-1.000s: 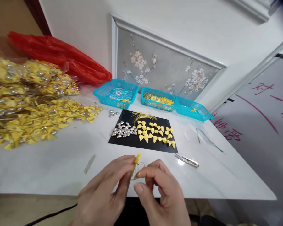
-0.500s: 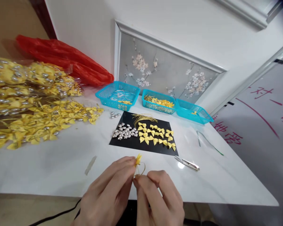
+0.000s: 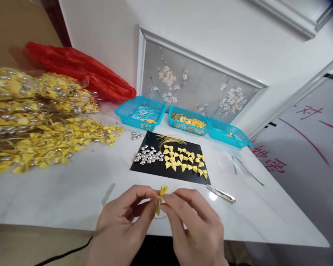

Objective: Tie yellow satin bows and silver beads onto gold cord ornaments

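Holding 1 yellow bow (image 3: 163, 190) between my left hand (image 3: 124, 221) and right hand (image 3: 197, 221); each grip is pinched closed on it at the fingertips. Bow is raised over the counter (image 3: 266, 218), near its front edge. Snips (image 3: 222, 194) lie right of the black sheet (image 3: 155, 170); 3 blue baskets (image 3: 187, 126) stand behind.

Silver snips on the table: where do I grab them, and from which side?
Probably by the wider, rounded end, coming from the right and above. The silver snips lie flat, thin points toward the black mat, so your fingers would stay off the sharp-looking tips.
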### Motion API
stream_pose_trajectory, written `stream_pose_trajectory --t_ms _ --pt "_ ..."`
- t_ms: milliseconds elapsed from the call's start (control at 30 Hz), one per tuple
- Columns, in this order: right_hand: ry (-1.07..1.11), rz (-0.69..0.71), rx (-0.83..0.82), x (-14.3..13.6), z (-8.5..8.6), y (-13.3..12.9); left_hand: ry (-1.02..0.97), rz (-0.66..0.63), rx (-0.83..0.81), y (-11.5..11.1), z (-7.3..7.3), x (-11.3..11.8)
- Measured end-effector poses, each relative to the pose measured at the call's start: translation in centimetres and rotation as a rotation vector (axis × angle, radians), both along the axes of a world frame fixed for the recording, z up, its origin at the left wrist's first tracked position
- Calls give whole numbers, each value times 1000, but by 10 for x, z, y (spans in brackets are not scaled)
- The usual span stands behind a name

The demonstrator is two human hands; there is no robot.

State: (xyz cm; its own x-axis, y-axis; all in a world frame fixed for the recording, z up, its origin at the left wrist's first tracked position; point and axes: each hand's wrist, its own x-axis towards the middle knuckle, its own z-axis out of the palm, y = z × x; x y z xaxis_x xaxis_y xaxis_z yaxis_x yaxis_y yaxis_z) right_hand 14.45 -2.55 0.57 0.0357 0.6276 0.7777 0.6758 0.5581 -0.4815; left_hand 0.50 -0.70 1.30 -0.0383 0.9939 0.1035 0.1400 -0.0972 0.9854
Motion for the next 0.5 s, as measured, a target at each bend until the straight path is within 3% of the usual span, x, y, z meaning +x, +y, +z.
stream_pose_trajectory --t_ms 200,367,433,500 --pt "-288 -61 165 -7 11 4 -69 -46 -30 3 4 3" --pt "-15 -95 295 -41 2 -1 -307 -27 -191 7 -5 5" --pt "109 -132 334 -50 -4 -4 -293 10 -162 6 -10 5" --pt "33 -105 300 -48 -9 -8 -241 55 -115 4 -11 7"
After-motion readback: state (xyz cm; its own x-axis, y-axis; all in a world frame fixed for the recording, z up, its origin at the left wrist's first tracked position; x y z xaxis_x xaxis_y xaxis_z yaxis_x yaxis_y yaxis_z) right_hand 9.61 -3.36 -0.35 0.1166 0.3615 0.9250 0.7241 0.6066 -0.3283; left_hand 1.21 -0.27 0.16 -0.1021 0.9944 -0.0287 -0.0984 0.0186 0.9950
